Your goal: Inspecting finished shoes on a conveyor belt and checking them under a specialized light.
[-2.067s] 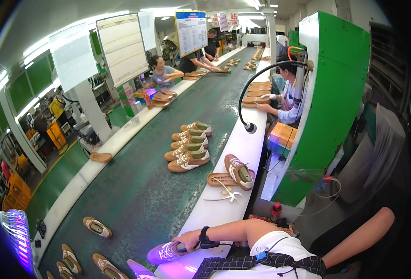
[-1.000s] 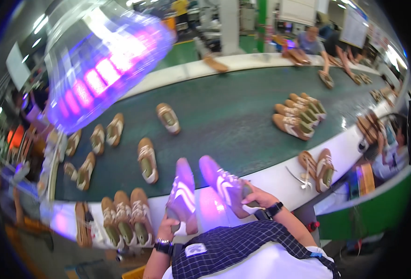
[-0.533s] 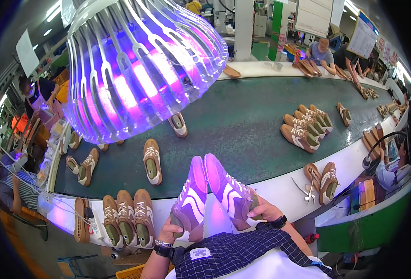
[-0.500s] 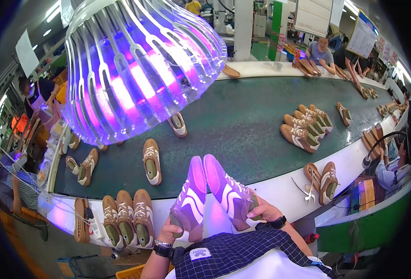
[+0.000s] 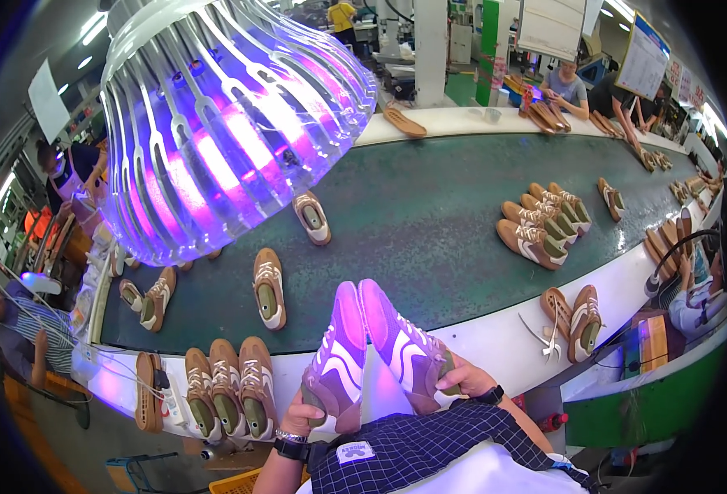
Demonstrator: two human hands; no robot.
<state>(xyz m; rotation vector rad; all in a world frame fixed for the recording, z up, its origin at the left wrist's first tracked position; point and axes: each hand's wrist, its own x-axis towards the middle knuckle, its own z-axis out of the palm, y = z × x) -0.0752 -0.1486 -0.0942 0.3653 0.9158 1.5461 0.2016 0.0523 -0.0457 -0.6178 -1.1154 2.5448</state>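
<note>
Two brown sneakers with white stripes and laces are held up side by side, toes almost touching and pointing away from me. My left hand is closed around the heel of the left sneaker. Around the heel of the right sneaker, my right hand is closed too, its thumb by the olive lining. Purple light from a large clear ribbed lamp tints both shoes. To the left, several finished-looking sneakers stand in a row on the white ledge, beside a loose sole.
Beyond the ledge, a green conveyor belt carries single shoes and a cluster of sneakers. On the right ledge lie a sneaker, a sole and a white-handled tool. Co-workers sit around the belt.
The view has shifted slightly, so the lamp appears farther left. Both hands keep hold of the sneakers, which look nearly unmoved.
</note>
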